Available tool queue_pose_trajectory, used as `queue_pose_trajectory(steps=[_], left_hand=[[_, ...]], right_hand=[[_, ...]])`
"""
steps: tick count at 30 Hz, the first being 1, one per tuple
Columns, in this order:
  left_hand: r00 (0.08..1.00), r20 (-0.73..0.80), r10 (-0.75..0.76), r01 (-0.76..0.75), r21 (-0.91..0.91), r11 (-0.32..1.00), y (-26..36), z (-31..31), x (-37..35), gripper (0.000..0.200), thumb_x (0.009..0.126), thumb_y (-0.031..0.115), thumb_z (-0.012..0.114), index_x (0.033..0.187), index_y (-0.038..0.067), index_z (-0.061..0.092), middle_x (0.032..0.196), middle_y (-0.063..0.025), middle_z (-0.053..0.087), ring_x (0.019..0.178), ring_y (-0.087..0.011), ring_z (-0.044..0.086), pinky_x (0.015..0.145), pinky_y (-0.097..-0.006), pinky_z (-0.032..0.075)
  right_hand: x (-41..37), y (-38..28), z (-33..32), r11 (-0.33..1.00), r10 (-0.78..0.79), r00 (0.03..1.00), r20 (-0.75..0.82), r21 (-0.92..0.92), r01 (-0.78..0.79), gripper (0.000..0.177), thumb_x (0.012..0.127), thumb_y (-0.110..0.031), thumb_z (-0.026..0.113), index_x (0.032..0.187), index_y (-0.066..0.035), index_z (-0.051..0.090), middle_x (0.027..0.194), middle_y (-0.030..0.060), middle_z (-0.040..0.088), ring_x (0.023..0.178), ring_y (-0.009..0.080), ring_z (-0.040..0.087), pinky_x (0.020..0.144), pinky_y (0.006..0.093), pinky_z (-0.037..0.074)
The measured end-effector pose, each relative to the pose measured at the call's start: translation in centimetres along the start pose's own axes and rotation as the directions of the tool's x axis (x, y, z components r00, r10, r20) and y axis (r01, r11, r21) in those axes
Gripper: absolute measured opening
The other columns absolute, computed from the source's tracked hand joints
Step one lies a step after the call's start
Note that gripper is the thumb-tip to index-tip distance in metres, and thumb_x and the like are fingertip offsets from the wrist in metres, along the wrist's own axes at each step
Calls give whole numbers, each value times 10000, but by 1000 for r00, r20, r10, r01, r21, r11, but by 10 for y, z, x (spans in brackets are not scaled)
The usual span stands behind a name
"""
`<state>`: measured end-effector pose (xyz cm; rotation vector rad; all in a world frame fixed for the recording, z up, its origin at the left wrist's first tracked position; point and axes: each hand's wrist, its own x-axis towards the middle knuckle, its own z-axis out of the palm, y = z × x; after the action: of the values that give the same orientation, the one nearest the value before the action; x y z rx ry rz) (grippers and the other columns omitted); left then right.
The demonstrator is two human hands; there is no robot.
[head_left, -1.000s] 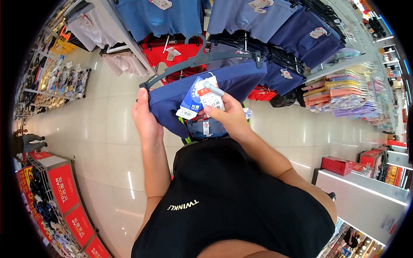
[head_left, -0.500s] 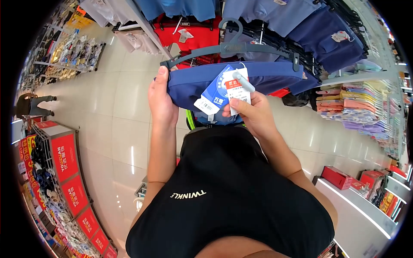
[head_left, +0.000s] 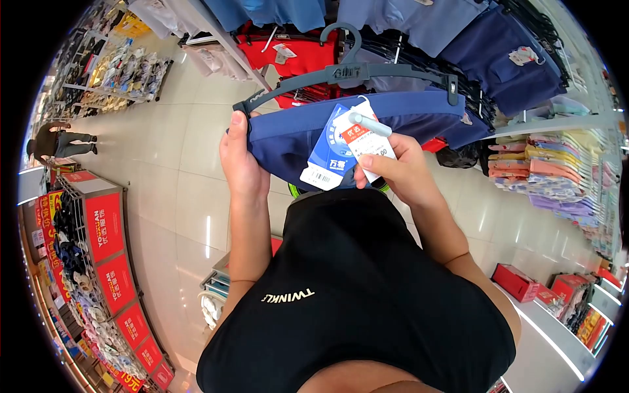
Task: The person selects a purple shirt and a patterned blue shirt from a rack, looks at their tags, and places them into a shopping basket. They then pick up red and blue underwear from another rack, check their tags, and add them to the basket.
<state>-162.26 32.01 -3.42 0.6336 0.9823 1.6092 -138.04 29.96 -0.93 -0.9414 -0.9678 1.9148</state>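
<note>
A navy blue garment, seemingly shorts (head_left: 278, 139), hangs by its waistband from a dark grey clip hanger (head_left: 350, 72) in front of me. My left hand (head_left: 246, 160) is closed on the garment's left end, thumb up beside the hanger clip. Between the thumb and fingers of my right hand (head_left: 406, 171) is the lower part of a white and red price tag (head_left: 372, 147). A blue cardboard tag (head_left: 329, 147) with a barcode lies beside it, partly overlapped. A pale grey security tag (head_left: 370, 124) sticks out over the price tag. The garment's lower part is hidden.
Racks of blue shorts (head_left: 501, 65) and red garments (head_left: 288, 56) stand just ahead. Folded colourful clothes (head_left: 550, 164) are stacked at the right. A display with red panels (head_left: 118, 285) runs along the left. Another person (head_left: 59, 143) is on the tiled floor at far left.
The hanger and garment have tilted slightly, the left end lower. Both hands keep their hold; the price tag is turned a little. The view has shifted, with the other person further into it.
</note>
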Motion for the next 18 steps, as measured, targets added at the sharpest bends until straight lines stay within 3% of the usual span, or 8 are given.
queue_pose_trajectory(steps=[7, 13, 16, 18], left_hand=[[999, -28, 45, -45, -25, 999, -6, -4, -2, 359, 991, 336, 481, 919, -8, 553, 822, -84, 599, 732, -141, 582, 680, -282, 480], [999, -36, 28, -30, -43, 999, -7, -4, -2, 346, 988, 328, 491, 934, -8, 557, 835, -82, 599, 748, -145, 588, 696, -282, 487], [999, -15, 37, -38, -64, 997, -4, -5, 2, 337, 991, 322, 487, 952, -7, 555, 865, -80, 598, 771, -142, 591, 707, -282, 491], [999, -30, 33, -35, -48, 998, -1, -5, 4, 329, 995, 317, 480, 974, -5, 548, 891, -74, 593, 784, -136, 588, 709, -284, 492]], right_hand=[[5, -2, -10, 997, 48, 999, 10, -57, -47, 234, 859, -54, 615, 1043, 83, 568, 797, 133, 662, 683, 184, 644, 652, 299, 525], [8, 3, -10, 999, 46, 999, 0, 11, -46, 255, 865, -60, 611, 1071, 81, 559, 815, 139, 660, 717, 185, 647, 681, 300, 528], [13, 8, -6, 999, 11, 1000, -15, 46, -10, 322, 858, -56, 623, 1144, 69, 546, 875, 140, 663, 746, 187, 654, 689, 300, 530], [16, 9, 6, 994, -102, 990, -101, -37, 99, 425, 825, -10, 655, 1223, 49, 519, 973, 134, 656, 809, 174, 656, 709, 292, 538]])
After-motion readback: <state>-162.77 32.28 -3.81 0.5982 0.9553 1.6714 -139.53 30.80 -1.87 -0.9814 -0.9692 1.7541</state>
